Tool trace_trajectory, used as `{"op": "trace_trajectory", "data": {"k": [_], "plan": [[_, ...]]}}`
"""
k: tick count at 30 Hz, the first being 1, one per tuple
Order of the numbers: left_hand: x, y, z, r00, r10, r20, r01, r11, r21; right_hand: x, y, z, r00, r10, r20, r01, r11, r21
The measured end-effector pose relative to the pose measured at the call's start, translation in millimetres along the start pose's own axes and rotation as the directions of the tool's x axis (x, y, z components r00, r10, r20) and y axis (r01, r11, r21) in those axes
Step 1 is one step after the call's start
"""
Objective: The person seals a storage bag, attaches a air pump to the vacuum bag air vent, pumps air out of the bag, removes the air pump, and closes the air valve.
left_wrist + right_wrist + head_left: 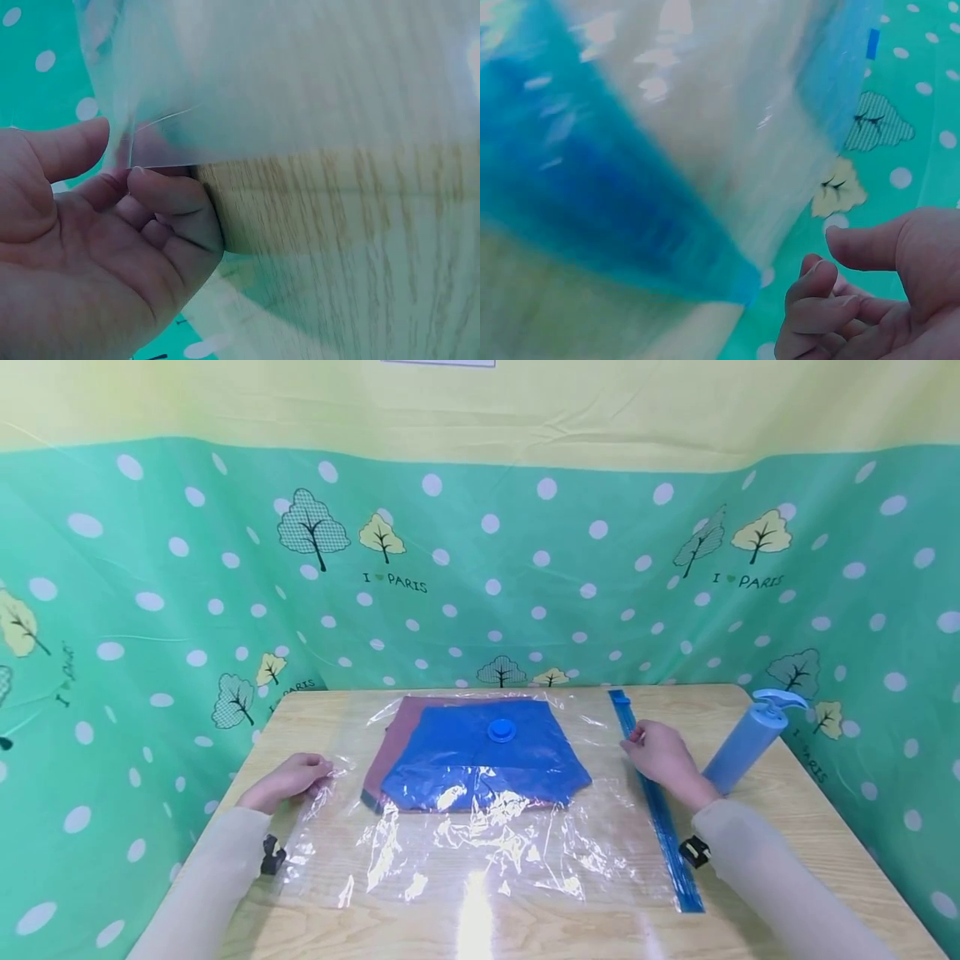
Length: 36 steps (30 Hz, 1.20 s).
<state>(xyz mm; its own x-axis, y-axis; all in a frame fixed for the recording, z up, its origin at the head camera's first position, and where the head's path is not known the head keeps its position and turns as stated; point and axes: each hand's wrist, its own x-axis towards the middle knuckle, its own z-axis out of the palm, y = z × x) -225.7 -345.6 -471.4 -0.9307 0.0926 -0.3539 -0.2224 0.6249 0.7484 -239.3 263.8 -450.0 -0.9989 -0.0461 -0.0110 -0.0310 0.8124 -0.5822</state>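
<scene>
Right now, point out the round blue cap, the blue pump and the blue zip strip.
Round blue cap (501, 730), head view: its raised centre.
Blue pump (743, 749), head view: its barrel.
Blue zip strip (660, 814), head view: its middle stretch.

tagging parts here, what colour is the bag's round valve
The round valve is blue, clearest in head view.

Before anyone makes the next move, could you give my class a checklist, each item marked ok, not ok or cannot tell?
1. Cloth inside the bag: ok, seen through the clear film.
2. Valve facing up: ok, it shows above the blue cloth.
3. Zip sealed along its length: cannot tell.
4. Pump on the valve: not ok, it is on the table, right of the zip.
5. Right hand free: ok, thumb apart from the fingers.
6. Left hand gripping the bag's edge: cannot tell, though it is right there.
</scene>
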Motion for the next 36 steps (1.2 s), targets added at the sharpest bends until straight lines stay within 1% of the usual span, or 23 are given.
{"op": "trace_trajectory", "data": {"k": [2, 5, 10, 12, 14, 17, 20, 24, 28, 31, 36], "plan": [[0.3, 1.0, -0.3, 1.0, -0.004, 0.006, 0.004, 1.0, 0.006, 4.9, -8.7, 2.7, 1.0, -0.027, 0.008, 0.027, 1.0, 0.0], [0.3, 2.8, -1.2, 1.0, -0.005, -0.003, 0.005, 1.0, 0.022, 14.7, -21.6, 8.0, 0.998, -0.064, 0.028, 0.065, 0.998, -0.004], [-1.2, 5.4, -3.3, 1.0, 0.012, -0.008, -0.011, 0.999, 0.034, 31.9, -40.2, 18.4, 0.993, -0.116, 0.037, 0.118, 0.992, -0.04], [-1.8, 6.1, -3.4, 1.0, 0.016, -0.004, -0.015, 0.999, 0.034, 37.0, -48.0, 22.8, 0.992, -0.119, 0.051, 0.121, 0.991, -0.051], [-2.1, 5.8, -3.5, 1.0, 0.022, -0.001, -0.022, 0.999, 0.037, 41.5, -57.1, 28.0, 0.989, -0.125, 0.084, 0.129, 0.991, -0.043], [-2.8, 3.2, -3.5, 0.999, 0.038, -0.008, -0.037, 0.998, 0.042, 47.0, -72.5, 37.3, 0.981, -0.14, 0.132, 0.144, 0.989, -0.026], [-3.7, -2.6, -3.3, 0.999, 0.054, -0.003, -0.054, 0.998, 0.039, 52.1, -86.2, 48.6, 0.967, -0.178, 0.18, 0.183, 0.983, -0.01], [-3.0, -9.3, -2.8, 0.998, 0.07, 0.003, -0.07, 0.997, 0.029, 58.2, -101.1, 66.8, 0.955, -0.214, 0.206, 0.224, 0.974, -0.025], [-4.4, -15.8, -0.6, 0.996, 0.093, -0.012, -0.092, 0.995, 0.021, 60.0, -114.0, 87.7, 0.948, -0.247, 0.2, 0.26, 0.965, -0.039], [-6.9, -19.6, 0.4, 0.994, 0.113, -0.011, -0.113, 0.994, -0.01, 60.8, -123.3, 99.7, 0.942, -0.276, 0.19, 0.292, 0.954, -0.067], [-9.5, -23.2, -0.1, 0.989, 0.149, 0.006, -0.148, 0.986, -0.081, 63.9, -138.4, 109.6, 0.935, -0.302, 0.185, 0.33, 0.933, -0.143]]}}
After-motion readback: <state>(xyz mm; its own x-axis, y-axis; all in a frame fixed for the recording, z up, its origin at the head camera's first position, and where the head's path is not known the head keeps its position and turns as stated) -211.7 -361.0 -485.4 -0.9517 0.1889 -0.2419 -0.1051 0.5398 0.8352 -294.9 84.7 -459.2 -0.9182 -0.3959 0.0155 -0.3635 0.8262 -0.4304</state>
